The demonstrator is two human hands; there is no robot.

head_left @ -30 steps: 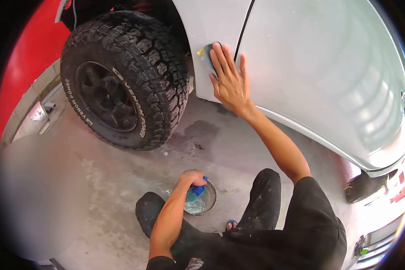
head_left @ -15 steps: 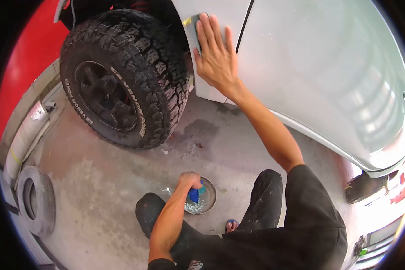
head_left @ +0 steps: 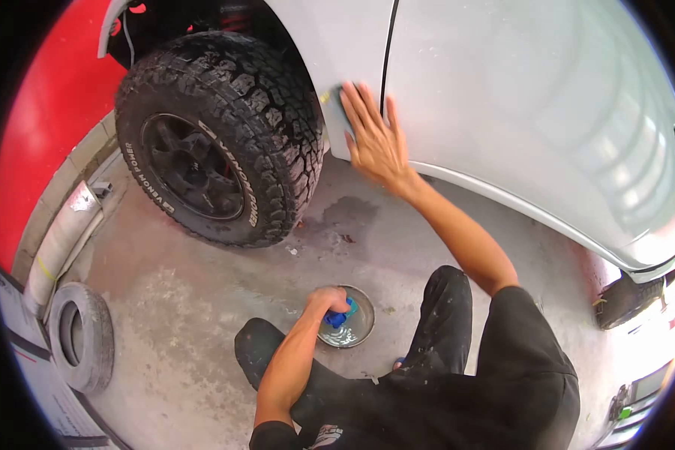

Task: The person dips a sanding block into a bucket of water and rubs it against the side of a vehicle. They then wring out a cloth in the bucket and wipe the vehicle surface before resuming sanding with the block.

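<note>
My right hand (head_left: 379, 142) lies flat on the lower part of a silver fender (head_left: 330, 45), behind the wheel arch. Under its fingers is a piece of grey sandpaper (head_left: 343, 112), mostly covered, its edge showing on the left. The fingertips lie near the gap beside the door panel (head_left: 487, 112). Low over the floor, my left hand (head_left: 330, 300) is closed around a bunched blue cloth (head_left: 336, 319). Something teal shows beside the cloth, partly hidden. Both are above a round bowl of water (head_left: 364, 334).
A large black off-road wheel (head_left: 217, 142) stands left of the fender. A loose tyre (head_left: 82, 337) and a wrapped roll (head_left: 56, 247) lie at the far left near a red surface (head_left: 49, 142). My bent knees flank the bowl on the concrete floor (head_left: 180, 300).
My right hand has slid lower on the fender, towards the door gap. My left hand stays over the bowl, the blue cloth now more bunched. The whole view has shifted slightly.
</note>
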